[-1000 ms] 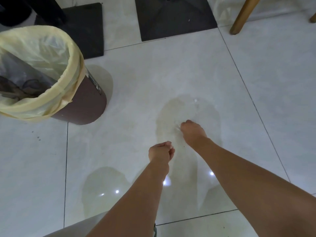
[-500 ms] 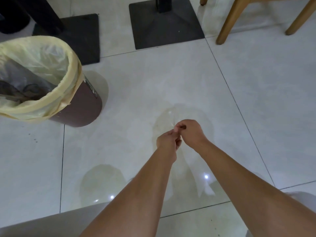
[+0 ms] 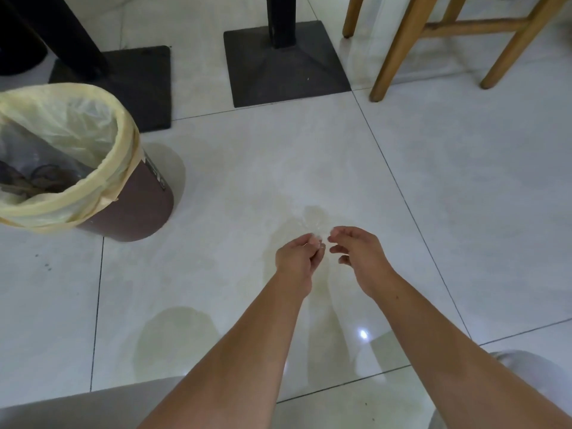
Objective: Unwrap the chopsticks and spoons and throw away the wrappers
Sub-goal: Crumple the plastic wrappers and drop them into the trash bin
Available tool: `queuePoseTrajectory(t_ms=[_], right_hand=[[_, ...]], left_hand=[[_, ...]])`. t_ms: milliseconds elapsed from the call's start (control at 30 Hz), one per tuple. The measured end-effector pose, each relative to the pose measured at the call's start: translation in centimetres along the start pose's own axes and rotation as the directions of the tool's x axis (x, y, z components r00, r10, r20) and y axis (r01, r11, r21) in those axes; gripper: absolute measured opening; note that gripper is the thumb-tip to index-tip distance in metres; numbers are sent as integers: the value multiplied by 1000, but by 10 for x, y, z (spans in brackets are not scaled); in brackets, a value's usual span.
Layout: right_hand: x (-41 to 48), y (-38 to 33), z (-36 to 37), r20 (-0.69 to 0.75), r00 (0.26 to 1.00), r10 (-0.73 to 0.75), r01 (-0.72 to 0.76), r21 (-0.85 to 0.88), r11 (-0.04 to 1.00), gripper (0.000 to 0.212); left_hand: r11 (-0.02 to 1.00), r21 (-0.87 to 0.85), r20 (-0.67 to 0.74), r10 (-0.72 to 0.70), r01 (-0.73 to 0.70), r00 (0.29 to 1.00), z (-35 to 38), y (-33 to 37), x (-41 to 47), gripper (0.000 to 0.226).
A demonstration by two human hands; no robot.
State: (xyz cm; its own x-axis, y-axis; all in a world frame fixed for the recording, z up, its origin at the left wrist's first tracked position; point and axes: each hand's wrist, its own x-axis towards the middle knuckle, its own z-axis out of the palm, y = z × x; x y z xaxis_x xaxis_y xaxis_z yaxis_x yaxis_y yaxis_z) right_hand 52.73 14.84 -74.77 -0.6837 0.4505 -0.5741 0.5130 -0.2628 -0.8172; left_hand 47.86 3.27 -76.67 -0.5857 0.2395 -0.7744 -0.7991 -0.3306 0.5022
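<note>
Both of my hands hang low over the pale tiled floor (image 3: 464,181). My left hand (image 3: 297,258) is curled, its fingertips pinched on a small clear wrapper (image 3: 313,235) that is faint against the tiles. Just to its right, my right hand (image 3: 359,255) has its fingers loosely apart with nothing in it, the fingertips almost touching the left ones. A brown trash bin (image 3: 136,212) lined with a yellow bag (image 3: 93,125) stands to the far left, with dark scraps and clear plastic inside. No chopsticks or spoons are in view.
Two black table bases (image 3: 284,66) (image 3: 136,82) stand at the back. Wooden chair legs (image 3: 399,48) rise at the back right. My grey-trousered knees (image 3: 77,410) fill the bottom edge.
The view has tilted up, so the bin and table bases sit lower. My hands came together, then the right hand let go and spread its fingers while the left kept its pinch.
</note>
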Motion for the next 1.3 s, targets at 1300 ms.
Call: queuePoseTrajectory(t_ms=[1300], right_hand=[[-9, -26, 24, -120, 938, -326, 288, -255, 923, 35]], left_hand=[[991, -18, 179, -128, 134, 975, 66, 15, -49, 35]])
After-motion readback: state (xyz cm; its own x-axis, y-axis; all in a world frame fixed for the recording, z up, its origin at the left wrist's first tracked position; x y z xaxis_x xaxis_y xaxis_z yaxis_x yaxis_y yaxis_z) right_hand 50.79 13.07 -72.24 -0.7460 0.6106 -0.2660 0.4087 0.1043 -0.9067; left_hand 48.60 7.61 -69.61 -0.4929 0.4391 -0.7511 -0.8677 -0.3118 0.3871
